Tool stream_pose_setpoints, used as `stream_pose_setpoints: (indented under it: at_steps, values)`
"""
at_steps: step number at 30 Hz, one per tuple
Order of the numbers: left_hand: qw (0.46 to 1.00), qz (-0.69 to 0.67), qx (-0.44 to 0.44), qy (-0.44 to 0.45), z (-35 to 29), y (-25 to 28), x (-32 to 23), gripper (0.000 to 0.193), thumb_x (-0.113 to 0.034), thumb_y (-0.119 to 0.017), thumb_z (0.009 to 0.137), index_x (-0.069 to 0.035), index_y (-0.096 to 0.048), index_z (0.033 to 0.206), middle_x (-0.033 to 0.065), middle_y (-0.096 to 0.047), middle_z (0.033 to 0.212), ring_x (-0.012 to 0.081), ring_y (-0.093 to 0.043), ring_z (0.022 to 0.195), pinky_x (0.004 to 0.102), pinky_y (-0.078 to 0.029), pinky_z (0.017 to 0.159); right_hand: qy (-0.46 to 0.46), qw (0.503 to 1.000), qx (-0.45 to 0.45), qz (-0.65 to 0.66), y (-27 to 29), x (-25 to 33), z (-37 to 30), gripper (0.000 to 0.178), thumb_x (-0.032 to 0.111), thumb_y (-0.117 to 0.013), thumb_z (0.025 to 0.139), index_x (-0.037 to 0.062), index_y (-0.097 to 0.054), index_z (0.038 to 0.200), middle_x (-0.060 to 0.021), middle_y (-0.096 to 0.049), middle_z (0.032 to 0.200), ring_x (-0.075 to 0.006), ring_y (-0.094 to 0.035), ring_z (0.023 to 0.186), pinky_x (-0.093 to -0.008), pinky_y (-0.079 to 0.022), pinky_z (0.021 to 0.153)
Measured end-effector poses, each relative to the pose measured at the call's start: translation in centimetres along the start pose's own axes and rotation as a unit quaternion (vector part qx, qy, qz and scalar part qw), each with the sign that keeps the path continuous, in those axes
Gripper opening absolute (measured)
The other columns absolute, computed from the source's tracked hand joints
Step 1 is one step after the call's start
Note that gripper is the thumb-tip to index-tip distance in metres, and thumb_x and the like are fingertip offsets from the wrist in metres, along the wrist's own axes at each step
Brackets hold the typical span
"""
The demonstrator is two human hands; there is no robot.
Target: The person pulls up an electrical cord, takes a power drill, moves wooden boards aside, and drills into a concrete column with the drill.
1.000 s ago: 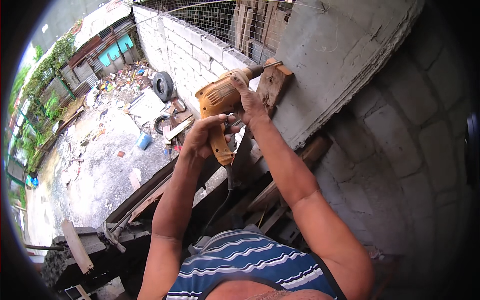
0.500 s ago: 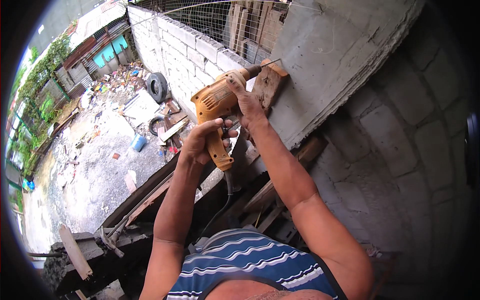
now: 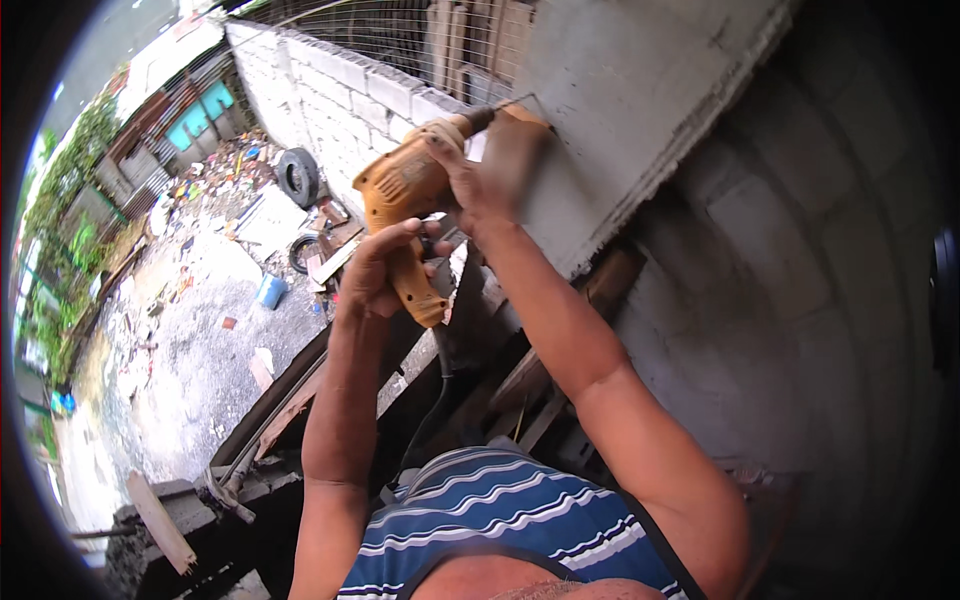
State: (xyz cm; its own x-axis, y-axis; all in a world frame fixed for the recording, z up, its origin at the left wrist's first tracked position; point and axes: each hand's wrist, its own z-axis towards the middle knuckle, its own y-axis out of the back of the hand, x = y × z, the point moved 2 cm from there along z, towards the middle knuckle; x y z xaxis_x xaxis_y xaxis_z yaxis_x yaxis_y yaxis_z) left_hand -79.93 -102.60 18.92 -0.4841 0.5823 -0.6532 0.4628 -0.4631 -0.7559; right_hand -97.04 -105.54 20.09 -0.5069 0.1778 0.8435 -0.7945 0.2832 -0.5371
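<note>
A yellow-orange corded power drill (image 3: 400,182), worn and dusty, slants up and to the right in front of me. My left hand (image 3: 375,270) is closed around its handle, fingers at the trigger. My right hand (image 3: 472,195) is closed on the front of the drill body, thumb along its upper side. From the dark chuck (image 3: 480,118) a thin bit reaches toward the grey concrete slab (image 3: 625,95); whether its tip touches cannot be made out. A brown wood block (image 3: 518,150), blurred, stands just beyond my right hand, against the slab. The black cord (image 3: 442,365) hangs from the handle.
A whitish block wall (image 3: 340,90) with wire mesh above runs off to the left. Below lie rubble, a tire (image 3: 297,177) and a blue container (image 3: 271,290). Dark beams (image 3: 270,400) lie under my arms. A stone-like wall (image 3: 760,330) stands at right.
The whole view has shifted, so the drill, both hands and the wood block appear farther left and slightly higher. The block is now blurred. Both hands keep their hold on the drill.
</note>
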Motion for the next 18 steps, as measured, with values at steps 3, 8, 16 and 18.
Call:
stream_pose_setpoints:
  at_steps: [3, 8, 16, 18]
  values:
    - [1.0, 0.002, -0.007, 0.003, 0.0, 0.6, -0.3, 0.037, -0.019, -0.071, 0.091, 0.001, -0.06, 0.12, 0.0106, -0.069, 0.101, 0.0244, -0.073, 0.089, 0.031, -0.061, 0.062, -0.049, 0.999, 0.019, 0.0, -1.1, 0.6, -0.7, 0.076, 0.043, -0.084, 0.081, -0.0036, -0.053, 0.131, -0.0137, -0.063, 0.121, -0.0262, -0.065, 0.109, -0.0409, -0.056, 0.095]
    - [0.999, -0.002, -0.016, 0.027, 0.6, 0.4, 0.1, 0.036, -0.017, -0.071, 0.09, -0.001, -0.06, 0.121, 0.0099, -0.07, 0.101, 0.0247, -0.072, 0.091, 0.0321, -0.058, 0.062, -0.055, 0.998, 0.019, -0.005, -0.2, 1.0, -0.8, 0.076, 0.045, -0.082, 0.082, -0.0031, -0.052, 0.133, -0.0139, -0.063, 0.122, -0.0273, -0.064, 0.113, -0.0424, -0.056, 0.096]
    - [1.0, -0.002, 0.003, 0.023, 0.8, -0.3, 0.5, 0.04, -0.016, -0.071, 0.089, -0.002, -0.06, 0.125, 0.0088, -0.072, 0.103, 0.0236, -0.072, 0.089, 0.0318, -0.056, 0.064, -0.028, 0.998, 0.039, -0.039, 1.1, 1.1, -2.0, 0.078, 0.058, -0.07, 0.089, 0.0008, -0.049, 0.137, -0.0148, -0.061, 0.123, -0.0272, -0.063, 0.111, -0.0414, -0.058, 0.088]
    - [1.0, -0.012, 0.003, 0.003, 0.4, 0.0, 0.3, 0.039, -0.014, -0.071, 0.088, -0.002, -0.06, 0.124, 0.0089, -0.072, 0.102, 0.0237, -0.072, 0.088, 0.0324, -0.057, 0.062, -0.034, 0.996, 0.022, -0.083, 0.1, 1.7, -4.4, 0.07, 0.058, -0.066, 0.092, 0.0036, -0.05, 0.133, -0.0157, -0.06, 0.117, -0.0239, -0.066, 0.097, -0.0378, -0.06, 0.074]
